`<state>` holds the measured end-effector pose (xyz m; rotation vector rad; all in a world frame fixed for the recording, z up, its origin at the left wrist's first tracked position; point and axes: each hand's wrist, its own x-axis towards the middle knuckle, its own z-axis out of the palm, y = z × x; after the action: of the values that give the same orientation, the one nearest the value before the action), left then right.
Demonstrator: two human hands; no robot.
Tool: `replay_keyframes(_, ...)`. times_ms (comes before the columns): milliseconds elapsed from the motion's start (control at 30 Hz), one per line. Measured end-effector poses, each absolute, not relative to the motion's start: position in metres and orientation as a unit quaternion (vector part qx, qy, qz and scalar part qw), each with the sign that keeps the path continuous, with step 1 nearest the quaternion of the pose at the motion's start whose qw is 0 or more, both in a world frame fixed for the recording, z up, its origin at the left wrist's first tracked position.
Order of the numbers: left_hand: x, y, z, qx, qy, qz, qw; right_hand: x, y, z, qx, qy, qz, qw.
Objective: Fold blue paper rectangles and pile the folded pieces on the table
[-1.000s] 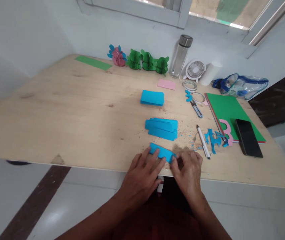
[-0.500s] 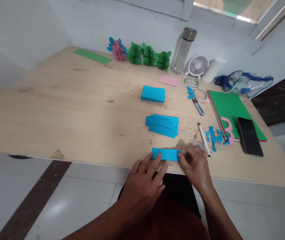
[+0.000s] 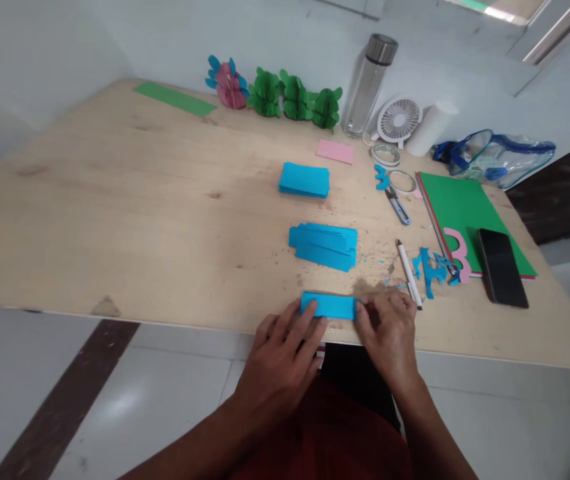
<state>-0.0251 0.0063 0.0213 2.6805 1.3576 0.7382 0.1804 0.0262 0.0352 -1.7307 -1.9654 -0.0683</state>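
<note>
A narrow blue paper strip (image 3: 335,307) lies flat near the table's front edge, between my hands. My left hand (image 3: 285,343) is open, its spread fingers pressing on the strip's left end. At the other end, my right hand (image 3: 389,327) pinches the paper between thumb and index finger. Just beyond lies a loose pile of blue paper strips (image 3: 323,245). Farther back sits a neater stack of blue paper rectangles (image 3: 305,180). A white pen (image 3: 409,273) and blue paper scraps (image 3: 431,270) are right of my right hand.
Green sheets (image 3: 457,213) bear a phone (image 3: 502,267) and a pink cutout (image 3: 457,255). Thread snips (image 3: 399,207) and tape rolls (image 3: 402,181) lie nearby. A glass bottle (image 3: 367,90), a small fan (image 3: 399,120) and green paper figures (image 3: 295,97) stand along the wall.
The camera view has tilted slightly down, shifting the scene. Both hands remain at the strip's ends, with little visible movement of the paper.
</note>
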Motion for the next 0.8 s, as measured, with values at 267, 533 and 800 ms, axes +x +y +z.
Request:
replay_keyframes(267, -0.025, 0.009, 0.018, 0.868, 0.441, 0.228, 0.006, 0.179, 0.027, 0.035, -0.641, -0.724, -0.035, 0.252)
replay_keyframes(533, -0.024, 0.007, 0.019, 0.866, 0.444, 0.229, 0.007, 0.179, 0.026, 0.036, -0.647, -0.721, -0.051, 0.244)
replay_keyframes(800, -0.026, 0.012, 0.020, 0.871, 0.436, 0.227, 0.006, 0.163, 0.024, 0.045, -0.587, -0.777, -0.052, 0.222)
